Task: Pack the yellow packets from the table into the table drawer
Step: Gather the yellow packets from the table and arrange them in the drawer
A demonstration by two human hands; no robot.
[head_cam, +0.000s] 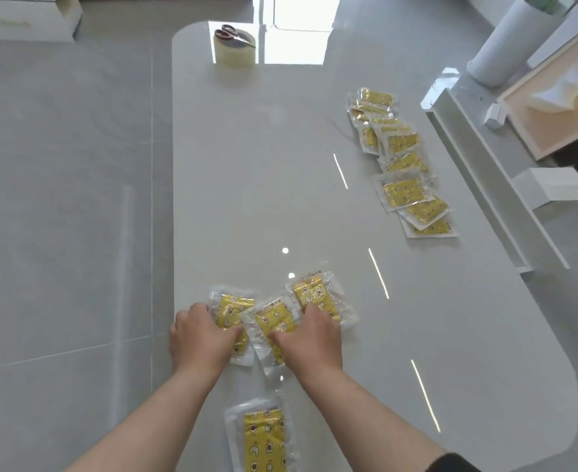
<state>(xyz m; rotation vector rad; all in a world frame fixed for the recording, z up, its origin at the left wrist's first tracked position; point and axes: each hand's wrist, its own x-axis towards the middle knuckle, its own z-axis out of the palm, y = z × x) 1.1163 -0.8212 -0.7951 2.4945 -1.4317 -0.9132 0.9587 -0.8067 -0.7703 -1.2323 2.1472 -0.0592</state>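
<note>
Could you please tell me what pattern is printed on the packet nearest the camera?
The packet is yellow with small star and moon shapes; head view.

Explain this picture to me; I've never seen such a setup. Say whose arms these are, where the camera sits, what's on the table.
No machine here: a person works bare-handed. One camera, worn on the head, looks down at the table. The left hand and right hand lie on three yellow packets, seemingly gathering them; whether they grip is unclear. Another packet lies nearer the person, and a row of packets lies farther off to the right. At the far end, scissors rest on a tape roll.
</note>
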